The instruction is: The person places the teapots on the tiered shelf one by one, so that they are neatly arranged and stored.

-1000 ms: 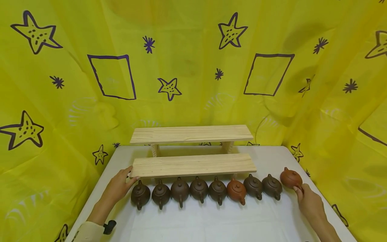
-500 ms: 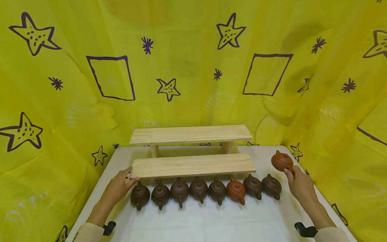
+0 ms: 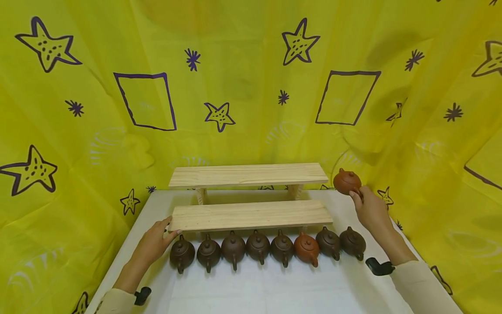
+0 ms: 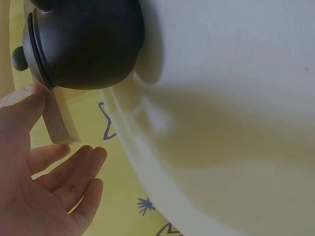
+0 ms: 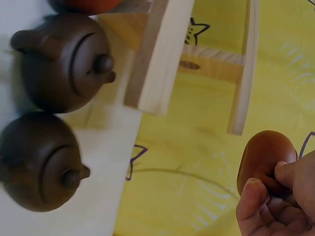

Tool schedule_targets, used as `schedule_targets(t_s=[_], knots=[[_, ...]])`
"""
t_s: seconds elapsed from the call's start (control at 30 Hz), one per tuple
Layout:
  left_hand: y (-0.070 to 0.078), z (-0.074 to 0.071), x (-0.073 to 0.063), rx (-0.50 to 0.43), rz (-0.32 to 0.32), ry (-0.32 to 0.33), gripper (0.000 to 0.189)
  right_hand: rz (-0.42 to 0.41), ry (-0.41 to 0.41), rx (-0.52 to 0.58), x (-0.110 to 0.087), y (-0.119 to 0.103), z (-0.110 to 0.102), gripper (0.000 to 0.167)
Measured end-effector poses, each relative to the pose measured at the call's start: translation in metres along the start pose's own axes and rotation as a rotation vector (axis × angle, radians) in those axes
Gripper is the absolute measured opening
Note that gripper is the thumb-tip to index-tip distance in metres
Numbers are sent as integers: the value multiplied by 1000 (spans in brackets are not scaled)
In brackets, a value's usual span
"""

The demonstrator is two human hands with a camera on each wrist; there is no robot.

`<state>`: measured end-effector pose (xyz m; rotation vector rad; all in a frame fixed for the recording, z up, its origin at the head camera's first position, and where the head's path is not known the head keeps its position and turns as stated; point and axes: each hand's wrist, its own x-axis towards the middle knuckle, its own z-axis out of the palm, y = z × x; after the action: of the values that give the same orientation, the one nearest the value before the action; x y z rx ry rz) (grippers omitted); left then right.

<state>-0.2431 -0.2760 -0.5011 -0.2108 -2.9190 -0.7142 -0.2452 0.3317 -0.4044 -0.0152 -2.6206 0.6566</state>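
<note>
A white-covered tabletop (image 3: 274, 290) stands inside yellow cloth walls. Closest in are two pale sleeves (image 3: 423, 285), with a black wrist mount (image 3: 142, 295) at each cuff. Beyond them a line of lidded teapots runs across the cloth: five dark brown teapots (image 3: 233, 245), an orange-red teapot (image 3: 307, 248), then two more dark brown teapots (image 3: 352, 243). All have their handles toward the person and their spouts toward the wooden stand behind.

At the left end of this line, the left hand (image 3: 150, 242) grips the end of the stand's lower board (image 3: 251, 216) between thumb and fingers, the leftmost pot just beside the thumb. The right hand (image 3: 372, 211) is farther out, pinching the handle of a reddish-brown teapot (image 3: 347, 182). That pot is held up off the table, lid uppermost and spout away from the person, near the right end of the upper board (image 3: 249, 174) but apart from it. This board sits higher and farther back, on wooden supports (image 3: 201, 195). Last comes the yellow backdrop (image 3: 251, 144), drawn with dark starfish, bursts and four-sided outlines.
</note>
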Motion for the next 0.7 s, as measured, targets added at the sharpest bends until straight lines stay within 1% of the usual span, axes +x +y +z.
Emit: schedule_targets(t_s=[0.2,0.4,0.7], knots=[[0,1,1,-3,-3,-4,70,-55,0,7,19,-19,7,25],[-2,2,1,-17,-10,-6,71,-61,-34,13,35,-32,14,26],[-2,1,0,-19,5,8,70,-66,-56,18,53,-42,26,27]])
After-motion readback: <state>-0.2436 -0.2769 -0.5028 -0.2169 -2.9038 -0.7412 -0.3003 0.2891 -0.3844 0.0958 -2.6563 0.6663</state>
